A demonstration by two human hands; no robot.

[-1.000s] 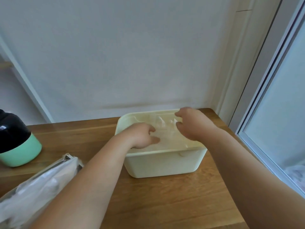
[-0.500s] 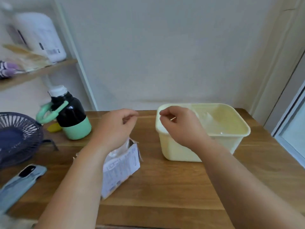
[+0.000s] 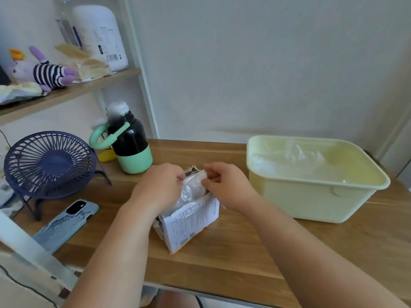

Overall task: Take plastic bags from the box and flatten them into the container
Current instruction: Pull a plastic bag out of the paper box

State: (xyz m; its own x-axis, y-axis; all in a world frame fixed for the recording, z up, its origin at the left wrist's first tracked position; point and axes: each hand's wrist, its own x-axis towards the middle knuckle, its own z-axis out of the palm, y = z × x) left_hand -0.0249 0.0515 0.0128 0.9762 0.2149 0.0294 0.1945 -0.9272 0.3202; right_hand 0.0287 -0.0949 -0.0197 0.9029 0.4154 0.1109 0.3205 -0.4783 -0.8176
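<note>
- The left hand point(image 3: 160, 185) and right hand point(image 3: 224, 185) are pinching a plastic bag point(image 3: 192, 187) bulging from the box point(image 3: 189, 223) (the pulling-out step).
- Next, I judge, it is needing lifting clear toward the container point(image 3: 311, 196) at three o'clock.

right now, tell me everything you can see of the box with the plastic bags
The box is a white cardboard carton with fine print on its side, resting on the wooden table left of the pale yellow container. Its top is open and a crumpled clear plastic bag bulges out. The left hand and right hand pinch that bag at the opening.
</note>
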